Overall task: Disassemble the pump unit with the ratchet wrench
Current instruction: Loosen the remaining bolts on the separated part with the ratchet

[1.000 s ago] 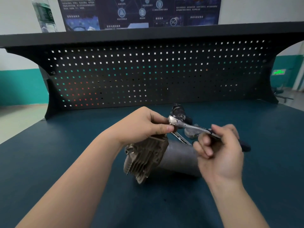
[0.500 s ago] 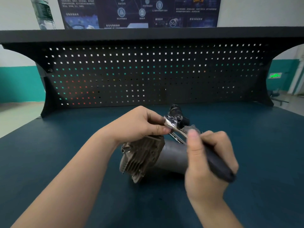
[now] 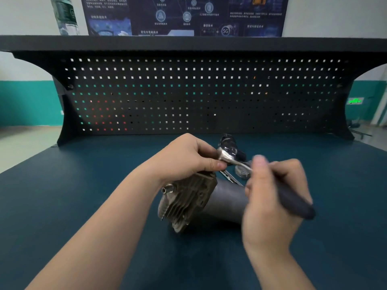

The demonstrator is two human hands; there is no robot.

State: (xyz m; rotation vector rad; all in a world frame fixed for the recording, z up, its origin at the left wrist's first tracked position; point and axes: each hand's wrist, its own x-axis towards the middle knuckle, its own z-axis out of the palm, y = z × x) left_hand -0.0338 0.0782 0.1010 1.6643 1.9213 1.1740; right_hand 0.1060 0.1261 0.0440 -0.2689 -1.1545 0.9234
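Behind pump unit (image 3: 201, 201), black pegboard (image 3: 201, 95)

The pump unit (image 3: 201, 201) lies on the bench (image 3: 83, 195), below and between both hands. The pegboard (image 3: 201, 95) stands behind them

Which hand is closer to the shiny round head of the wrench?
Left. The left hand pinches the silver ratchet head of the wrench, above the grey finned pump unit. The right hand grips the black handle farther back.

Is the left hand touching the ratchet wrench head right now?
Touching. In the head view, the left hand pinches the ratchet wrench head between thumb and fingers, no gap showing, while the right hand grips its dark handle.
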